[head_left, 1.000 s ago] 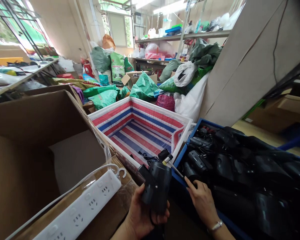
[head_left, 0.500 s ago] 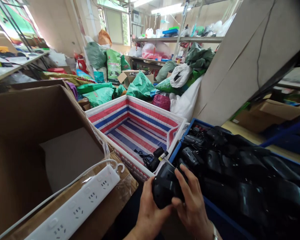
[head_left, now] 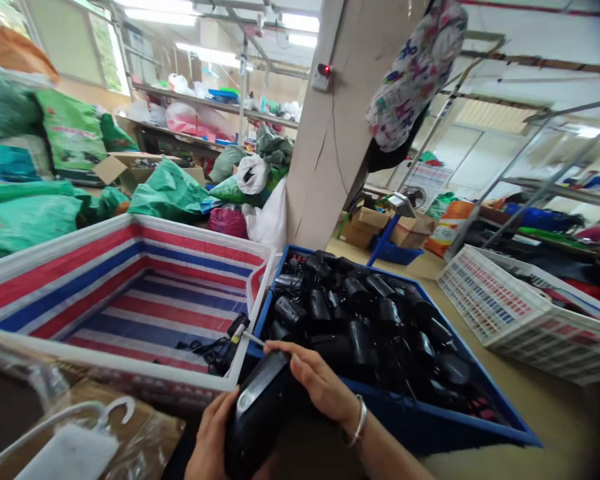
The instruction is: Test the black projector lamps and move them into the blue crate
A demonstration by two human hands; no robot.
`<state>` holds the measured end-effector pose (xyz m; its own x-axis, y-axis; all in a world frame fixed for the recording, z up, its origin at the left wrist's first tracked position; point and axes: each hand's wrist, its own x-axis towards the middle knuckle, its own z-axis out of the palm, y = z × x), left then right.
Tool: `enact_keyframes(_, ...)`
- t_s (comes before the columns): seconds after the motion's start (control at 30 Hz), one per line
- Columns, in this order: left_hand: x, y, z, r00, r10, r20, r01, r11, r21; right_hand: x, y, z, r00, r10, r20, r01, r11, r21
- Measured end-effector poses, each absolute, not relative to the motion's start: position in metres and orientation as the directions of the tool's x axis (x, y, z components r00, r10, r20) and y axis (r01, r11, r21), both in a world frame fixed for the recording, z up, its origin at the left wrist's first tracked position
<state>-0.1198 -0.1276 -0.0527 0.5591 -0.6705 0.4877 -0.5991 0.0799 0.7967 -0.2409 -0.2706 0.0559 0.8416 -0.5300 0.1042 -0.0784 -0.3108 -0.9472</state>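
My left hand [head_left: 211, 437] grips a black hair-dryer-like device [head_left: 255, 413] from below at the bottom centre. My right hand [head_left: 316, 383] lies closed over the top of the same device, a bracelet on its wrist. Just beyond them a blue crate [head_left: 480, 393] is full of several similar black devices [head_left: 360, 317]. A thin screwdriver-like tool [head_left: 245, 333] with a black handle rests on the rim between the blue crate and the striped bin.
A red, white and blue striped woven bin [head_left: 130, 280] stands at left with black cables in its near corner. A white plastic basket [head_left: 510, 307] sits at right. A bagged white power strip [head_left: 70, 450] lies bottom left. A concrete pillar [head_left: 330, 133] and green sacks [head_left: 170, 193] stand behind.
The view has swung right and the cardboard box has left the frame. Both hands stay on the black device, now turned so its glossy side faces up.
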Motion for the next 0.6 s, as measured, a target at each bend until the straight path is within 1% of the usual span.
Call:
enact_keyframes(0.13, -0.131, -0.122, -0.034, 0.510, -0.702, 0.497, -0.653, 0.060, 0.755, -0.260, -0.272, 0.047, 0.868, -0.473, 0.148, 0.039, -0.232, -0.972)
enact_keyframes(0.27, -0.138, -0.119, -0.032, 0.521, -0.709, 0.476, -0.645, 0.038, 0.763, -0.270, -0.275, 0.044, 0.903, -0.424, 0.069, -0.023, -0.207, -0.978)
enact_keyframes(0.37, -0.139, -0.117, -0.035, 0.519, -0.710, 0.477, -0.630, 0.059, 0.774, -0.271, -0.273, 0.049, 0.914, -0.402, 0.048, -0.065, -0.262, -0.963)
enact_keyframes(0.47, -0.141, -0.114, -0.037, 0.481, -0.695, 0.535, -0.645, 0.133, 0.753, -0.274, -0.269, 0.059, 0.900, -0.434, 0.038, -0.126, -0.342, -0.931)
enact_keyframes(0.5, -0.142, -0.114, -0.037, 0.464, -0.694, 0.550, -0.650, 0.154, 0.744, -0.276, -0.267, 0.062, 0.895, -0.445, 0.040, -0.129, -0.343, -0.931)
enact_keyframes(0.6, -0.150, -0.115, -0.033, 0.440, -0.701, 0.561, -0.649, 0.184, 0.738, -0.285, -0.261, 0.067, 0.877, -0.474, 0.074, -0.065, -0.269, -0.961)
